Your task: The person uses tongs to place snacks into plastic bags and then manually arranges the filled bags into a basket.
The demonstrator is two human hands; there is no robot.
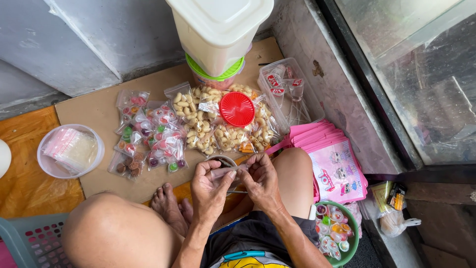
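Snack packets (198, 124) spread mid-cardboard sheet (99, 111), round lid (237, 108) on top. Stacked containers (218, 39) behind. Bowl of bags (70, 150) off left. Clear box (290, 92) right, flat bags (332, 159) in front of it. Jelly-cup bowl (336, 238) beside right knee.
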